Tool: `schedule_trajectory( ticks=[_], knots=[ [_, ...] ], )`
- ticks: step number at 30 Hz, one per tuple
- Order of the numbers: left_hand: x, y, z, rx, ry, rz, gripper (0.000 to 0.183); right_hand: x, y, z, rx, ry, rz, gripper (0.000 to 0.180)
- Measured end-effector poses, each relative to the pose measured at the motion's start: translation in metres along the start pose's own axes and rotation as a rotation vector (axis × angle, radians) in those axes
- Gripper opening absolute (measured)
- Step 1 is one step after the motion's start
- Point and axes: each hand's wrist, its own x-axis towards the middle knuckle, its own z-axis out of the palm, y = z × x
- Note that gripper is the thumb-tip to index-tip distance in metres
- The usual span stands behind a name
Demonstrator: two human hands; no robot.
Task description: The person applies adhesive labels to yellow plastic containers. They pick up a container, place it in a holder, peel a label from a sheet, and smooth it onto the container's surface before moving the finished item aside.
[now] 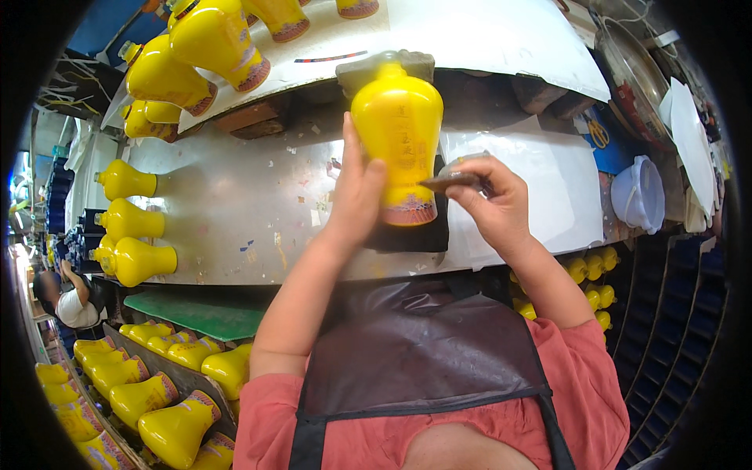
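A glossy yellow bottle (399,129) with printed characters and a patterned pink-purple base band lies before me, its neck on a grey-brown rest (420,63) and its base over a black pad (411,238). My left hand (357,194) lies along the bottle's left side, thumb on its lower body. Between the thumb and fingers of my right hand (496,202) is a flat dark brown tool (449,182), probably a scraper, its tip at the bottle's lower right side. The neck end looks blurred.
Yellow bottles (141,217) stand or lie at the left, with more on the white upper shelf (470,35) and in racks (194,379) below. White sheets (523,188) lie to the right, near a pale bucket (637,194) and yellow-handled scissors (598,134). A person (76,302) sits far left.
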Motion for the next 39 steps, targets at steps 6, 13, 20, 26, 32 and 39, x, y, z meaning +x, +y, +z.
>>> schedule_trajectory(
  ticks=[6,13,20,26,32,39],
  knots=[
    [0.003,-0.002,-0.004,0.028,0.017,-0.062,0.094,0.041,-0.012,0.018,-0.342,0.161,-0.188,0.029],
    [0.011,0.0,0.002,-0.138,0.102,-0.007,0.097,0.093,-0.05,0.013,-0.681,-0.01,-0.539,0.032],
    [0.031,-0.002,-0.002,0.138,0.177,0.056,0.098,0.142,-0.077,0.014,-0.599,-0.199,-0.409,0.016],
    [0.058,0.012,0.002,0.164,0.284,-0.001,0.067,0.171,-0.071,0.016,-0.897,-0.285,-0.356,0.023],
    [0.075,0.012,0.007,0.094,0.375,-0.001,0.037,0.159,-0.065,0.003,-0.754,-0.06,-0.468,0.026],
    [0.074,0.009,0.008,-0.146,0.38,-0.029,0.034,0.144,-0.05,-0.003,-0.647,-0.044,-0.211,0.026]
  ],
)
